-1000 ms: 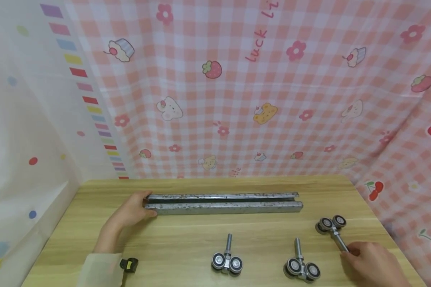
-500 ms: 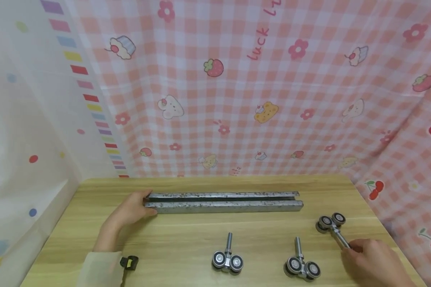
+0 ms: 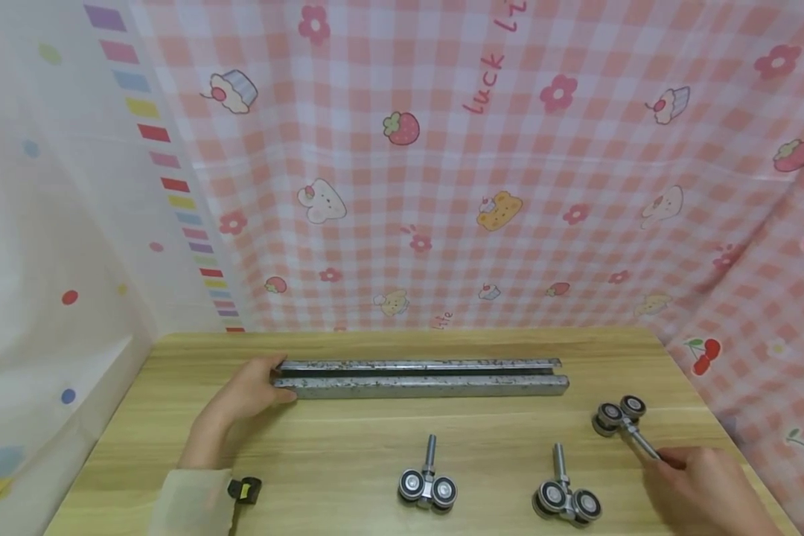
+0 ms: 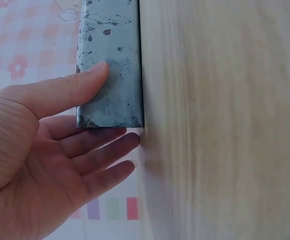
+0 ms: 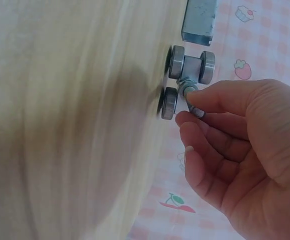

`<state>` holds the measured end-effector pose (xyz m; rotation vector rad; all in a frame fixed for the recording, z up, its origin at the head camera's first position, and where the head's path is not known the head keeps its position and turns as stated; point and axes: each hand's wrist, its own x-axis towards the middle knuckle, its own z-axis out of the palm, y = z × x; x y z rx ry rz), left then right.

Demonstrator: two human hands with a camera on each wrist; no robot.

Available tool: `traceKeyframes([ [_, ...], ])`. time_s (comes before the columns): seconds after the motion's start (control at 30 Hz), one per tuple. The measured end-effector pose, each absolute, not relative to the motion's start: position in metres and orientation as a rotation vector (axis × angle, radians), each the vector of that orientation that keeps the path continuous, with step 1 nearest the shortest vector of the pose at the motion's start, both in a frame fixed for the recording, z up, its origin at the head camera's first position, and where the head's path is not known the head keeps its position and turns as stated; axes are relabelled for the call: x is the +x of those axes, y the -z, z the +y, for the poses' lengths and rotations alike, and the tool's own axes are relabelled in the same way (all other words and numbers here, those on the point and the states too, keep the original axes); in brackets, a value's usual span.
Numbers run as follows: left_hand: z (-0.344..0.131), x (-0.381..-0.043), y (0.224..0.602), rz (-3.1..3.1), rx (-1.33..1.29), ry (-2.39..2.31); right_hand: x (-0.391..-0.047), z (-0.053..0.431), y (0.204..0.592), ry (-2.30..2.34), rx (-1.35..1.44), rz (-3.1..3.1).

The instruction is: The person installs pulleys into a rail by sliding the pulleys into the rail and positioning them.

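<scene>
My left hand (image 3: 251,391) grips the left end of a worn grey steel channel track (image 3: 422,387). The track lies lengthwise with its slot facing up. In the left wrist view the thumb presses the side of the track (image 4: 110,60), and the other fingers reach behind its end. On the right, my right hand (image 3: 706,484) pinches the threaded bolt of a roller trolley (image 3: 620,415) between thumb and fingers. Its wheels point toward the track's right end, a short way off. The right wrist view shows the thumb on the bolt of this trolley (image 5: 192,67).
Two more roller trolleys lie in front of the track, one near the middle (image 3: 427,489) and one further right (image 3: 566,503), bolts pointing away. They rest on a wooden table (image 3: 335,461). Patterned cloth (image 3: 402,193) hangs behind and at both sides.
The right hand and its trolley have shifted slightly away from the person, the wheels tipping a little. The left hand keeps its grip, and the track stays put.
</scene>
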<state>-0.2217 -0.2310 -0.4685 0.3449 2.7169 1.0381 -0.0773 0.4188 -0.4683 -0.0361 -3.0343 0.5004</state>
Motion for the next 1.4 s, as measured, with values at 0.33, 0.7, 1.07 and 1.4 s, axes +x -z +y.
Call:
traceKeyframes([
  [0.33, -0.229, -0.225, 0.468, 2.714, 0.318, -1.071, -0.081, 0.420, 0.467, -0.411, 0.077, -2.799],
  [0.7, -0.230, -0.223, 0.467, 2.721, 0.320, -1.097, -0.087, 0.418, 0.461, -0.446, 0.046, -2.731],
  [1.07, -0.230, -0.222, 0.468, 2.716, 0.302, -1.100, -0.096, 0.411, 0.455, -0.497, 0.015, -2.745],
  [1.4, -0.228, -0.220, 0.471, 2.734, 0.309, -1.118, -0.099, 0.409, 0.458, -0.511, 0.026, -2.645],
])
